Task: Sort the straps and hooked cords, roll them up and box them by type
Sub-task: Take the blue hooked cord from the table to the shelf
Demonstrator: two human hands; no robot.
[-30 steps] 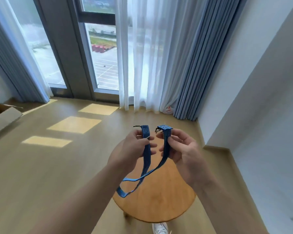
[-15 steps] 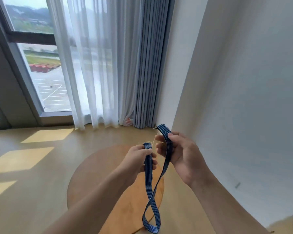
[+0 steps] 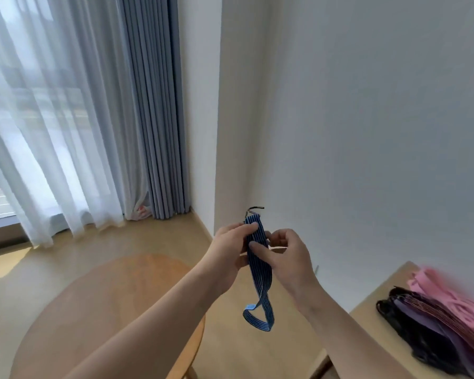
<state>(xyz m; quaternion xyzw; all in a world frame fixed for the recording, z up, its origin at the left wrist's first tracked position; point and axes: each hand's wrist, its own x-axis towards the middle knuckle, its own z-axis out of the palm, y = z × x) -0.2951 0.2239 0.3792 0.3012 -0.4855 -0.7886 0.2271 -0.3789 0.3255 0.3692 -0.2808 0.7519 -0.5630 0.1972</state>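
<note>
White wall corner behind. My left hand (image 3: 227, 253) and right hand (image 3: 283, 255) pinch the blue hooked cord (image 3: 257, 272) doubled at mid-frame; light, limp, elastic, so best gripped near its hooks.

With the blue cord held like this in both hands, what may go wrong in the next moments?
1. The metal hook sticks out above the fingers of the left hand and right hand; it might catch skin while rolling.
2. The blue cord hangs in a twisted loop, so the roll may come out uneven.
3. It is held in the air off the round table; a slip would likely drop it on the floor.
</note>
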